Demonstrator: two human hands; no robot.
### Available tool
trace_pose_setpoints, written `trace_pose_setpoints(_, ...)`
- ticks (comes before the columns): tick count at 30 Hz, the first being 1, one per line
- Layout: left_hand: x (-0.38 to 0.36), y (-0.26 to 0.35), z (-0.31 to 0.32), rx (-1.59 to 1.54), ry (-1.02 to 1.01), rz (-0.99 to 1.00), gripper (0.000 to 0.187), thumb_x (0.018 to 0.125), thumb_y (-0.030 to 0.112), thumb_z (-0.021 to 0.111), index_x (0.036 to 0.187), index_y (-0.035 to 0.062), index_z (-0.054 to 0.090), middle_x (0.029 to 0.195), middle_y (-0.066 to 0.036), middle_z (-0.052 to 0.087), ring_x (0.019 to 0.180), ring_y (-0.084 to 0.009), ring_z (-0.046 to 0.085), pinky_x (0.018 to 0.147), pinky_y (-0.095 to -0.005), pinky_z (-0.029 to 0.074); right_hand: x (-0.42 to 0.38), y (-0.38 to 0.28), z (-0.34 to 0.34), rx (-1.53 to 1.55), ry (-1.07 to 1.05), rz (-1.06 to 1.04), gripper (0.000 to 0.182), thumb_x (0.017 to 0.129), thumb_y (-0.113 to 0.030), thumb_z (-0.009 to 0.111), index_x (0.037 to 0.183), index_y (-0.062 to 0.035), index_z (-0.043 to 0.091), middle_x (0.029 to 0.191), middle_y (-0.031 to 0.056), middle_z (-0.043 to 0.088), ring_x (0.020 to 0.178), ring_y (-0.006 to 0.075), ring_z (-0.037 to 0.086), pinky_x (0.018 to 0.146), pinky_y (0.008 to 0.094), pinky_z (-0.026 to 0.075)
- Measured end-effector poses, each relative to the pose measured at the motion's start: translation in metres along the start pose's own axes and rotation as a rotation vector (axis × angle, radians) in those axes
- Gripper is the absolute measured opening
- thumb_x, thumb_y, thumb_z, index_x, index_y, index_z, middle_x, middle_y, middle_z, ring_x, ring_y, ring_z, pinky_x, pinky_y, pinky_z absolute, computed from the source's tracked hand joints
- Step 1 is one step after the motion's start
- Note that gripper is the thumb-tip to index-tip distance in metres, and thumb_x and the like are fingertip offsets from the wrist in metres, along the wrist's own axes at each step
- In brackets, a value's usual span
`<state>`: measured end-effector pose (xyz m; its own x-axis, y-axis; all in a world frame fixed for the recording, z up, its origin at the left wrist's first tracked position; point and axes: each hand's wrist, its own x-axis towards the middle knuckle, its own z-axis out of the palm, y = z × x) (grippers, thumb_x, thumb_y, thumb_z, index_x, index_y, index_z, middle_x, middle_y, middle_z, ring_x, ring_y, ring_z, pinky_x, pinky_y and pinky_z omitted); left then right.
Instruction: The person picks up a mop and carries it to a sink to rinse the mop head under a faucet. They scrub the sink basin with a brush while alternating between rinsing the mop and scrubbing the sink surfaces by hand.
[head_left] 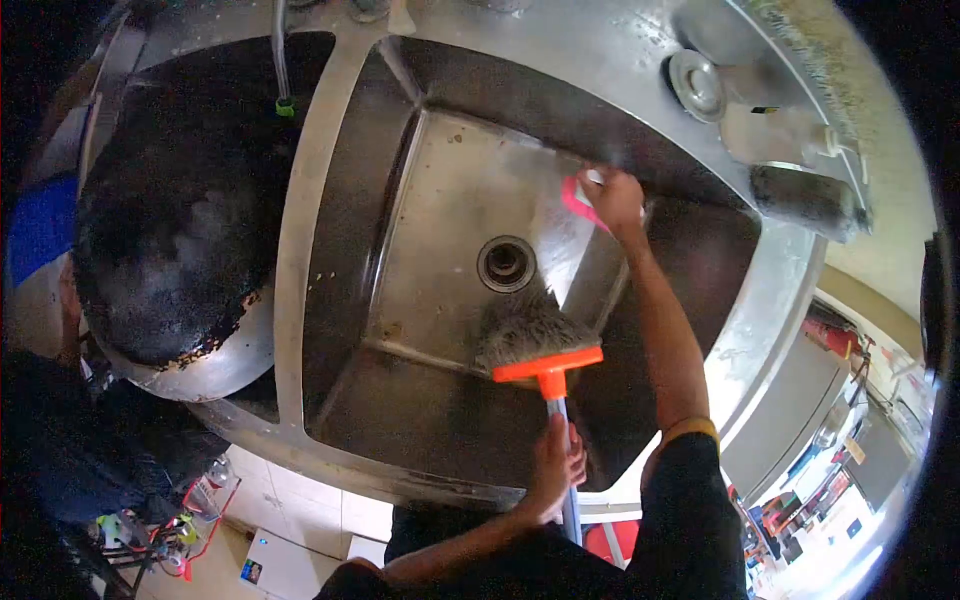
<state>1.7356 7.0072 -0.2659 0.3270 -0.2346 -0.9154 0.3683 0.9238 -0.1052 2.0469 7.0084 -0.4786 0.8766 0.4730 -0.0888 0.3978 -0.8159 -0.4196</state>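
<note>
Big steel sink [450, 180] in the middle, wet and shiny, with a round drain [506, 263] at the bottom. Big black wok [180, 210] just beside it on the left.

Looks like the scrubbing step: cleaning the sink floor. Orange brush [545, 350] down in the sink, bristles pressed on the floor near the drain, long handle [562, 420] pointing back toward the body.

Probably calls next for a firm push on the handle, to slide the bristles over the dirty spots and on to the walls.

Left hand [555, 465] wrapped tight around the handle, fingers curled closed. Right hand [612, 198] stretched far out to the back wall of the sink, fingers closed on a small pink thing [575, 200], pressed against the steel. Cannot tell what the pink thing is.
</note>
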Motion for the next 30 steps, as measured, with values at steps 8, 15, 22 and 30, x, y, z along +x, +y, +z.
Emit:
trace_pose_setpoints(8,-0.026,0.012,0.026,-0.384,-0.488,-0.111,0.048,0.087,0.059,0.034,0.071,0.0142,0.038,0.052,0.007,0.026,0.041,-0.0031,0.023,0.035,-0.0195,0.016,-0.108,-0.049,-0.192,0.260,0.377,0.384,0.036,0.088,-0.029,0.053,0.073,0.0030,0.056,0.058,0.0064,0.044,0.061,0.0080,0.037,0.054,0.0276,0.034)
trace_pose_setpoints(15,0.014,0.001,0.006,-0.821,-0.971,-0.461,0.051,0.086,0.060,0.036,0.065,0.0127,0.035,0.049,0.006,0.024,0.039,-0.0032,0.024,0.032,-0.0189,0.019,-0.172,-0.090,-0.235,0.412,0.551,0.467,0.025,0.085,-0.017,0.059,0.066,-0.0009,0.058,0.057,-0.0017,0.051,0.056,0.0043,0.042,0.048,0.0228,0.032)
trace_pose_setpoints(22,0.103,-0.015,-0.055,-0.102,-0.216,-0.211,0.055,0.080,0.066,0.043,0.060,0.0160,0.033,0.048,0.008,0.022,0.037,-0.0049,0.022,0.032,-0.0191,0.018,-0.131,-0.035,-0.044,0.025,0.018,0.278,0.025,0.072,-0.032,0.067,0.083,-0.0108,0.068,0.071,0.0147,0.064,0.065,0.0300,0.063,0.061,0.0391,0.050)
trace_pose_setpoints(30,0.091,-0.032,-0.065,-0.148,-0.026,-0.180,0.059,0.073,0.074,0.041,0.059,0.0176,0.030,0.049,0.008,0.020,0.037,-0.0054,0.019,0.036,-0.0212,0.013,-0.153,0.003,0.112,-0.122,-0.240,-0.149,0.029,0.073,-0.042,0.059,0.083,-0.0167,0.067,0.069,0.0130,0.063,0.061,0.0308,0.061,0.057,0.0429,0.049)
